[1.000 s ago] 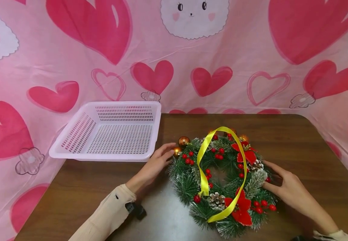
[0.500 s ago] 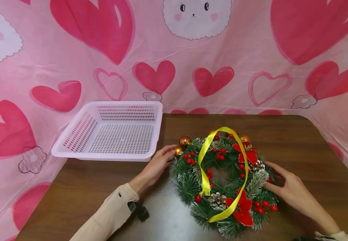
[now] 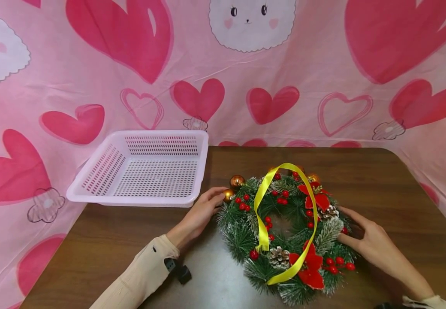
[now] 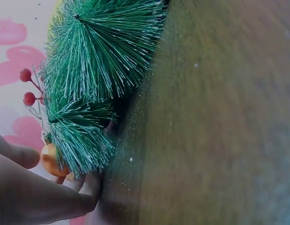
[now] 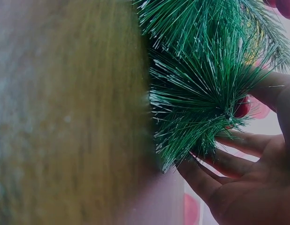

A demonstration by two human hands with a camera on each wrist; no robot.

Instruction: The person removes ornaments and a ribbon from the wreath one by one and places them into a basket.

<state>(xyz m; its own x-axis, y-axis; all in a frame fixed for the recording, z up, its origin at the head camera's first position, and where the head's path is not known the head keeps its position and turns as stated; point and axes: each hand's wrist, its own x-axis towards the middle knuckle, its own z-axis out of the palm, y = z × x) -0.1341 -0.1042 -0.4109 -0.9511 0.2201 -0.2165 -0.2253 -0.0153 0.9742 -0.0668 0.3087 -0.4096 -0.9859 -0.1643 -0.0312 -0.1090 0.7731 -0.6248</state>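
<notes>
A green Christmas wreath [image 3: 234, 231] with red berries, red flowers, pinecones and gold balls lies on the table. A yellow ribbon [image 3: 263, 189] loops over its top. My left hand [image 3: 201, 210] holds the wreath's left edge beside a gold ball [image 4: 51, 159]; in the left wrist view the thumb is at the ball and the fingers reach under the needles. At the opposite edge my right hand [image 3: 377, 242] holds the wreath, its thumb and fingers spread around the outer needles [image 5: 196, 98]. Some right fingertips are hidden behind the greenery.
To the left of the wreath, a white plastic basket [image 3: 136, 200] with slotted walls stands at the back of the brown wooden table [image 3: 385, 180]. Behind the table hangs a pink cloth [image 3: 230, 103] printed with hearts.
The head view has shifted slightly, so everything sits a little further right than one second ago. Both hands and the wreath otherwise keep their places.
</notes>
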